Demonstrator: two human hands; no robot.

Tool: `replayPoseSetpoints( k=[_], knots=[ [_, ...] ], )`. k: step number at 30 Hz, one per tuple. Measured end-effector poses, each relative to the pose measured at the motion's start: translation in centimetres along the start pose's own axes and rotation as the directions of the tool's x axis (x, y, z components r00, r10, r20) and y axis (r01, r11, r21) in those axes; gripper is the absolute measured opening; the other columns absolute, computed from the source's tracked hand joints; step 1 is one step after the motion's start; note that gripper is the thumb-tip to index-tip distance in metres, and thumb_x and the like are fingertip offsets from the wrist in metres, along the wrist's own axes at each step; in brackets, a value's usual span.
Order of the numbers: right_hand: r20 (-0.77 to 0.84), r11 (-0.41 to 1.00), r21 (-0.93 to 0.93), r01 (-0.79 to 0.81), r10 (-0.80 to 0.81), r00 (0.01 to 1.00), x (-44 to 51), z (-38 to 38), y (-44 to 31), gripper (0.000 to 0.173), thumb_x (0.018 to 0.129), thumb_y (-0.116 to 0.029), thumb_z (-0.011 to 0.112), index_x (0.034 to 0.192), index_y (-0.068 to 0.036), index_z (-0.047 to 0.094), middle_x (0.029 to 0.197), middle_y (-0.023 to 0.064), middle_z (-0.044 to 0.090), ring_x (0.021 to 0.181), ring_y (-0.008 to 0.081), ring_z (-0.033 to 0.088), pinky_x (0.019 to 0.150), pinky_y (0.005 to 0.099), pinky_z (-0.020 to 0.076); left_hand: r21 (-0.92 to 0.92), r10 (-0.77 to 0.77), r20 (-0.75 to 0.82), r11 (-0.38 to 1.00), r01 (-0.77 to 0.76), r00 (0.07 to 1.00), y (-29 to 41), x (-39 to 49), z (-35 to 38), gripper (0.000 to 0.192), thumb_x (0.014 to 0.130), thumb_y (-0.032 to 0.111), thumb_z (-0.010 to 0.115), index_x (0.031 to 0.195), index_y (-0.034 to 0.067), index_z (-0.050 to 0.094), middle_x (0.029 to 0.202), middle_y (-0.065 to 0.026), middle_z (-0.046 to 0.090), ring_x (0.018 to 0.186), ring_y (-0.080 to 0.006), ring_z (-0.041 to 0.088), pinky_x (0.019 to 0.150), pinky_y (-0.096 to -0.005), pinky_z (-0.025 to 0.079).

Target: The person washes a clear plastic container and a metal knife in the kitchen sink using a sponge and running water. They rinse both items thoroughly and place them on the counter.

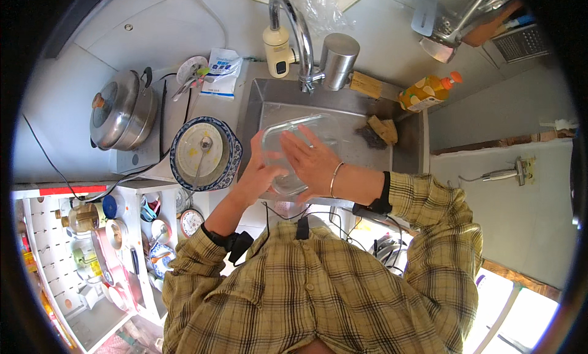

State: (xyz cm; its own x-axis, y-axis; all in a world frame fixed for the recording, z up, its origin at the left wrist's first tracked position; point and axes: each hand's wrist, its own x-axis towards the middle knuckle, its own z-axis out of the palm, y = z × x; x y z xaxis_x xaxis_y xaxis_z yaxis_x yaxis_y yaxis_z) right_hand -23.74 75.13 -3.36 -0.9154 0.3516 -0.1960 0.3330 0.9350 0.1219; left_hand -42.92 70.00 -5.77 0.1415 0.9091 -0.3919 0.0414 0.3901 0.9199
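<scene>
A clear glass dish [294, 124] is held tilted over the stainless steel sink [340, 106]. My left hand [262, 172] grips its left side, thumb across the near part. My right hand [314, 163] lies flat against the dish, fingers pointing up and left; whether it grips or only rubs the glass I cannot tell. A chrome faucet [301, 32] arches above, and I see no clear stream of water. Left of the sink, a blue-and-white patterned bowl [235, 147] holds a white plate [188, 147] with yellow food bits and a metal spoon [206, 145].
Sponges [383, 129] and a dark scouring pad [370, 138] lie in the sink's right part. A block sponge [366, 85], a steel canister [340, 59] and an orange soap bottle [425, 94] line the back. A lidded steel pot [128, 115] stands left, near cables.
</scene>
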Motion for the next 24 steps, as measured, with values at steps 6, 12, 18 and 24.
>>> replayPoseSetpoints(
  k=[6, 12, 18, 24],
  knots=[
    [-0.337, 0.885, 0.456, 0.095, 0.073, 0.938, 0.9, 3.4, -3.7, 0.055, 0.086, -0.046, 0.064, 0.120, -0.003, 0.060, 0.118, 0.0178, 0.058, 0.121, 0.0302, 0.051, 0.112, 0.0550, 0.0235, -0.360, -0.068, -0.065, 0.932, 0.040, 0.996, -1.6, 0.8, 0.1, 0.069, 0.090, 0.014, 0.048, 0.149, 0.022, 0.012, 0.123, -0.0158, 0.049, 0.102, -0.0274, 0.066, 0.064, -0.0345, 0.058],
    [-0.504, 0.880, 0.441, 0.178, 0.079, 0.860, -2.5, 3.0, 1.3, 0.029, 0.081, -0.021, 0.073, 0.107, -0.010, 0.064, 0.098, 0.0085, 0.067, 0.094, 0.0263, 0.066, 0.105, 0.0467, 0.0389, -0.388, -0.026, -0.066, 0.922, -0.001, 0.998, -0.5, 0.8, 0.1, 0.062, 0.094, 0.019, 0.046, 0.148, 0.021, 0.016, 0.119, -0.0150, 0.051, 0.103, -0.0316, 0.066, 0.070, -0.0437, 0.063],
    [-0.570, 0.897, 0.424, -0.123, 0.370, 0.734, -1.2, 3.2, 8.0, 0.018, 0.086, -0.015, 0.067, 0.103, -0.009, 0.067, 0.088, 0.0112, 0.066, 0.087, 0.0326, 0.064, 0.085, 0.0445, 0.0501, -0.330, -0.063, 0.123, 0.938, 0.101, 0.990, 0.2, 1.7, -1.6, 0.067, 0.088, 0.017, 0.047, 0.149, 0.019, 0.018, 0.112, -0.0155, 0.053, 0.087, -0.0332, 0.069, 0.063, -0.0415, 0.059],
    [0.025, 0.644, 0.759, -0.092, 0.113, 0.993, 0.3, 4.1, 10.1, 0.023, 0.091, -0.025, 0.061, 0.094, -0.002, 0.062, 0.089, 0.0177, 0.066, 0.087, 0.0372, 0.063, 0.078, 0.0450, 0.0502, -0.104, -0.170, 0.236, 0.974, 0.199, 0.957, -0.5, 2.9, -1.6, 0.071, 0.086, 0.012, 0.045, 0.151, 0.018, 0.017, 0.112, -0.0165, 0.056, 0.083, -0.0305, 0.071, 0.059, -0.0374, 0.057]
  ],
)
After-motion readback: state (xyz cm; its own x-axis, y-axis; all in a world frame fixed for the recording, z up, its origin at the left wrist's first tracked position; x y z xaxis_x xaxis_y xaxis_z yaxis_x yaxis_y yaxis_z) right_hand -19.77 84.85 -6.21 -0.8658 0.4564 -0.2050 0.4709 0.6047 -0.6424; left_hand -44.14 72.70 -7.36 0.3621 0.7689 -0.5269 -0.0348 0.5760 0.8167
